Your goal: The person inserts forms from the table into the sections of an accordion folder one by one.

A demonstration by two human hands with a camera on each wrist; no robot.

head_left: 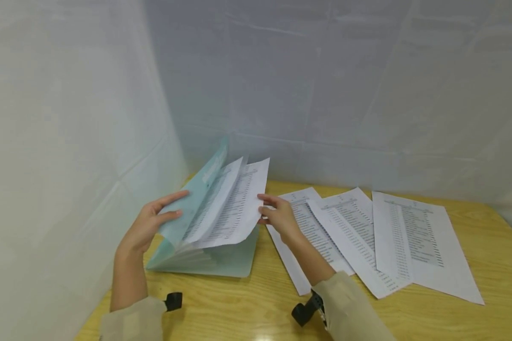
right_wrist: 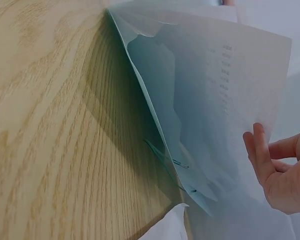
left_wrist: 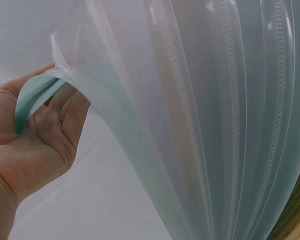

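A pale teal expanding file folder (head_left: 215, 258) lies open on the wooden table (head_left: 256, 308), its front flap raised. My left hand (head_left: 153, 222) grips that flap (left_wrist: 37, 95) at its left edge, thumb in front and fingers behind. My right hand (head_left: 277, 215) pinches the right edge of a printed sheet (head_left: 239, 208) that stands in the folder's pockets; a second sheet stands just behind it. In the right wrist view my fingers (right_wrist: 262, 160) lie against the sheet (right_wrist: 240, 90) above the folder's scalloped dividers (right_wrist: 165, 135).
Three printed sheets (head_left: 350, 232) lie fanned and overlapping on the table to the right of the folder, the rightmost sheet (head_left: 418, 241) reaching toward the table's right side. White fabric walls (head_left: 68, 118) close in the left and back. The table's front strip shows bare wood.
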